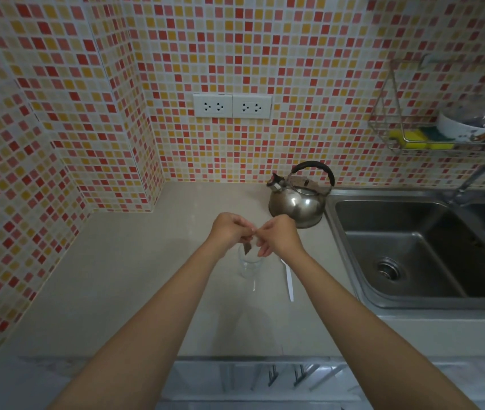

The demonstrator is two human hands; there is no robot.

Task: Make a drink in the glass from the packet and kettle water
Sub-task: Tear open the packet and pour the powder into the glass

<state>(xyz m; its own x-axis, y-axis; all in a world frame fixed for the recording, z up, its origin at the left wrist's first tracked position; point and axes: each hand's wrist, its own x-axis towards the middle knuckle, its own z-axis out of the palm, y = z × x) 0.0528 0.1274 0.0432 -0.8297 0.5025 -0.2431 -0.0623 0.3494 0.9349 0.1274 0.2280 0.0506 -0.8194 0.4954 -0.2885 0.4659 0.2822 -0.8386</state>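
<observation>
The packet (248, 247), small, light and limp, hangs just over the glass (249, 263) on the surface (146, 261). The left hand (229, 229) and right hand (278, 235) pinch its top edge, probably to tear it. The glass looks fragile and the steel kettle (298, 199) probably heavy, best taken by its handle.

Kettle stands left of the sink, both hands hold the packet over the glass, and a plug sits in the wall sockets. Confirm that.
Not quite: the wall sockets are empty in the head view. The kettle, both hands and packet are as stated.
</observation>
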